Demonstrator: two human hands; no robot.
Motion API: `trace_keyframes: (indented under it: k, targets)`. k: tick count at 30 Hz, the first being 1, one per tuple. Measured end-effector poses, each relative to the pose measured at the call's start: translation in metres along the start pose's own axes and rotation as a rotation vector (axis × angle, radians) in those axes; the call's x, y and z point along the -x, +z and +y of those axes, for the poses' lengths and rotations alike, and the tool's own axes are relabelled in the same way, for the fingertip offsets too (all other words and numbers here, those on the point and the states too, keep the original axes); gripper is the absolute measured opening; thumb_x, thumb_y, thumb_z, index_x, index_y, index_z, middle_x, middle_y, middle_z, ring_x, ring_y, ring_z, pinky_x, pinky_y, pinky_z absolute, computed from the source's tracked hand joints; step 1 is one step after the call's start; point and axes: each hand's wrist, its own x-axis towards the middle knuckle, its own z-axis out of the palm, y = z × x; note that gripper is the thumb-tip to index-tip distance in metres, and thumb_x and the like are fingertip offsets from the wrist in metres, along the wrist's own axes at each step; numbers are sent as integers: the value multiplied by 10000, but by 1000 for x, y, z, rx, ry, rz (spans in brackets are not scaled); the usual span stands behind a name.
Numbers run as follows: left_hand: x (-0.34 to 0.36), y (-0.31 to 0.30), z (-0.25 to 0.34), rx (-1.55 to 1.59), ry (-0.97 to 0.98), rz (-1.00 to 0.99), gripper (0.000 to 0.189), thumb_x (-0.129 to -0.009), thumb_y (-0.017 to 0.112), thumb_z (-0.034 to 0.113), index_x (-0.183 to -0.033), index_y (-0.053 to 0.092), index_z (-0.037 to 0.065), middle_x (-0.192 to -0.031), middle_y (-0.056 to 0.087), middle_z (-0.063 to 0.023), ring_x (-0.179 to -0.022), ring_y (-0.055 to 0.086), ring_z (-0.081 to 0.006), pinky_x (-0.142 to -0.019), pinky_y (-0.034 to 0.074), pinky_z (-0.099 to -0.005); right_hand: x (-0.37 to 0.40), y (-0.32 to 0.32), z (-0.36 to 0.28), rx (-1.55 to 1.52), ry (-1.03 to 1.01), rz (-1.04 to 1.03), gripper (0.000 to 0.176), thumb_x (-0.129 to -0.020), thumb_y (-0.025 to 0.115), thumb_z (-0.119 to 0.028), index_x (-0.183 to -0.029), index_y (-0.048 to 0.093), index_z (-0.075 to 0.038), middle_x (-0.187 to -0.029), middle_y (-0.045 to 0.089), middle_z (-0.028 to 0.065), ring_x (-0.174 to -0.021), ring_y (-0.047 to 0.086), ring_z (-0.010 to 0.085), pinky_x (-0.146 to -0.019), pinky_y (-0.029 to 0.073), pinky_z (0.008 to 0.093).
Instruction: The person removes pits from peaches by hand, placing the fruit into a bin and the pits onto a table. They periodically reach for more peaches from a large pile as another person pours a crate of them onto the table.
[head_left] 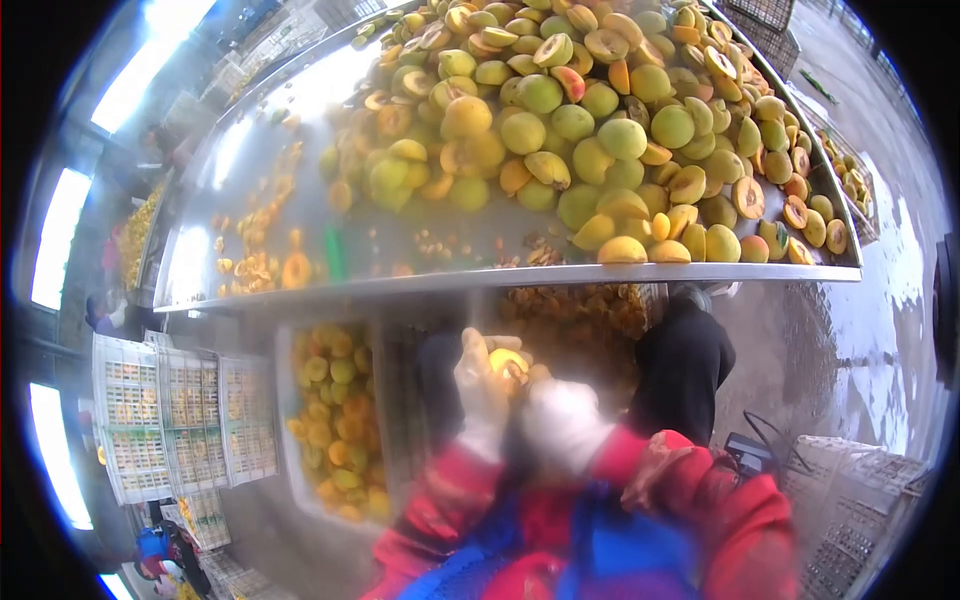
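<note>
My left hand [478, 385], in a whitish glove, is closed around a halved peach [509, 366] with its yellow cut face showing. Right beside it, my right hand [566, 415], also gloved, is curled into a fist close to the fruit. Blur hides what the right fingers hold, if anything. Both hands are below the near edge of a metal table [400, 280]. Heaped on that table are whole and halved peaches [540, 95], yellow and green, some with stones showing.
A white crate [285, 440] of peach halves stands to my left, with stacked crates [185, 410] beyond it. Brown scraps [580, 310] lie under the table edge. A green strip [335, 252] is on the table. More crates [850, 510] are at right. Another person [160, 555] is at lower left.
</note>
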Motion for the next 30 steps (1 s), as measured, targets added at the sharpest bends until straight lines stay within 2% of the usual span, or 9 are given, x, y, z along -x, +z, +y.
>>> trace_keyframes:
  k: [2, 5, 8, 11, 14, 19, 24, 27, 30]
  targets:
    - [4, 0, -2, -11, -12, -16, 632, -981, 293, 536, -891, 582, -19, -714, 633, -133, -631, 610, -178, -614, 518, -275, 4, -1, -1, -35, -9, -4, 254, -799, 549, -185, -981, 546, -7, -747, 675, 158, -662, 680, 314, -545, 509, 461]
    - [9, 4, -9, -73, 199, 68, 553, -1004, 317, 467, -886, 584, -3, -739, 629, -115, -671, 601, -148, -648, 490, -256, 5, -6, -6, -119, 54, 14, 253, -798, 554, -184, -980, 550, -7, -762, 678, 161, -684, 682, 320, -568, 516, 459]
    - [8, 2, -18, -116, 263, 41, 549, -1003, 330, 465, -873, 583, -5, -724, 621, -108, -654, 597, -142, -624, 487, -255, 4, -2, -3, -149, 46, -17, 238, -798, 559, -174, -972, 554, -12, -761, 677, 165, -698, 681, 329, -589, 521, 463]
    - [6, 3, -16, -156, 147, 26, 567, -999, 344, 469, -835, 590, -14, -692, 608, -99, -602, 584, -139, -577, 480, -253, 8, -3, -6, 120, 97, -27, 217, -790, 579, -153, -956, 550, -16, -753, 674, 177, -690, 678, 342, -596, 522, 466]
    - [-6, 0, -8, -261, -23, -47, 596, -990, 360, 488, -795, 597, -23, -653, 590, -85, -551, 570, -140, -534, 472, -254, 7, -8, 0, 68, 59, -74, 225, -787, 590, -160, -954, 549, -15, -747, 674, 175, -688, 678, 341, -593, 518, 468]
    - [-12, 1, -5, -278, -4, -72, 606, -988, 354, 500, -782, 607, -11, -687, 600, -81, -553, 559, -129, -541, 471, -258, -2, -4, 18, -66, -34, -68, 247, -800, 592, -191, -962, 547, -9, -752, 672, 168, -708, 680, 333, -596, 521, 449]
    - [-13, 5, 6, -319, 22, -83, 628, -993, 333, 501, -756, 617, -6, -695, 603, -63, -615, 552, -105, -599, 467, -247, -2, -20, 13, 175, -30, -64, 248, -811, 588, -211, -961, 568, -15, -863, 680, 156, -758, 689, 290, -582, 516, 456]
    - [-14, 1, 4, -361, 33, -88, 645, -993, 328, 503, -736, 625, -9, -680, 600, -61, -607, 551, -109, -597, 465, -245, 1, -16, 8, 359, -34, 39, 201, -816, 576, -198, -938, 589, -39, -858, 679, 141, -737, 690, 269, -557, 504, 458]
    - [-14, -2, 4, -360, 39, -66, 657, -992, 327, 506, -722, 630, -11, -669, 599, -61, -603, 547, -109, -596, 462, -242, -4, -10, 10, 418, -76, 12, 169, -822, 560, -188, -915, 602, -53, -818, 675, 130, -711, 687, 263, -541, 489, 451]
